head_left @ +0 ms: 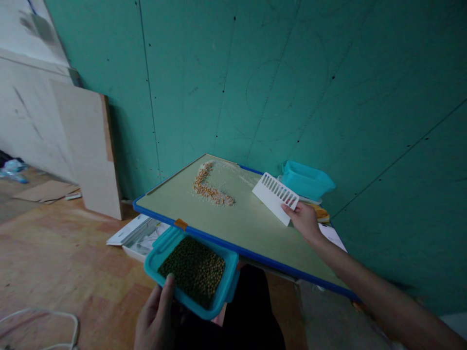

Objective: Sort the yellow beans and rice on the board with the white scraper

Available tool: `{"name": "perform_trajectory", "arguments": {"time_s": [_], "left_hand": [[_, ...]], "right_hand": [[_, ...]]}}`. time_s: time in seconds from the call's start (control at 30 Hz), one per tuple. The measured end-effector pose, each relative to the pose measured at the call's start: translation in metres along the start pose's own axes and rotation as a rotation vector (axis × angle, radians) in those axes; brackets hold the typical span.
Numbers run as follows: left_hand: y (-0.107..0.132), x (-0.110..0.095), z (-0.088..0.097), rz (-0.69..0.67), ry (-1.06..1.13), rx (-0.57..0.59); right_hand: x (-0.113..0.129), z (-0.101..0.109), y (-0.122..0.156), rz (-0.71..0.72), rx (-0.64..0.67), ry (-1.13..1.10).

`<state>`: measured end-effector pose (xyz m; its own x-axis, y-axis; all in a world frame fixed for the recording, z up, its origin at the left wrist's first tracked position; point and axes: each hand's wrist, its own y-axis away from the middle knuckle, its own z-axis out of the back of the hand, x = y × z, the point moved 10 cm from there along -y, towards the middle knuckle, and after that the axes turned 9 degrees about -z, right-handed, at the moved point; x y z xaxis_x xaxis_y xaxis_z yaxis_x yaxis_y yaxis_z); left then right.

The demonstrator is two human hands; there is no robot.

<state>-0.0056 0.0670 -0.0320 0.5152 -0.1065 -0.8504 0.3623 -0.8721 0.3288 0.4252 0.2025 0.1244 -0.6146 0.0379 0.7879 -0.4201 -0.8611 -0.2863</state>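
Note:
My left hand grips the near rim of a turquoise plastic container, its thumb over the edge. Inside lie dark green beans and, toward the right, paler round beans. The container hangs just off the front edge of the table. My right hand is closed on the corner of a white slotted plate, tilted over the tabletop's right part. To its left, a curved strip of orange-yellow kernels lies mixed with small white grains.
A second turquoise container stands at the table's back right, against the green wall. Below the table's left side is an open white box. A board leans at the left, and a white cable lies on the floor.

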Motion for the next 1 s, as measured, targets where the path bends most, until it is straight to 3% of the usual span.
{"name": "perform_trajectory", "arguments": {"time_s": [0.17, 0.33, 0.47, 0.63, 0.77, 1.0], "left_hand": [[0.006, -0.007, -0.012, -0.038, 0.029, -0.005], [0.004, -0.006, -0.016, -0.052, -0.02, 0.023], [-0.001, -0.008, -0.017, -0.091, -0.061, 0.042], [-0.006, -0.011, -0.025, -0.14, -0.062, 0.117], [-0.008, -0.011, -0.026, -0.13, -0.052, 0.126], [-0.012, -0.015, -0.026, -0.151, -0.032, 0.135]], "right_hand": [[0.012, 0.013, 0.037, -0.008, 0.049, -0.016], [0.041, 0.013, 0.086, 0.073, 0.072, 0.21], [0.078, 0.004, 0.131, 0.256, 0.058, 0.284], [0.126, -0.019, 0.174, 0.523, 0.112, 0.223], [0.139, -0.042, 0.173, 0.484, 0.217, 0.135], [0.147, -0.078, 0.129, 0.347, 0.243, 0.031]]}}
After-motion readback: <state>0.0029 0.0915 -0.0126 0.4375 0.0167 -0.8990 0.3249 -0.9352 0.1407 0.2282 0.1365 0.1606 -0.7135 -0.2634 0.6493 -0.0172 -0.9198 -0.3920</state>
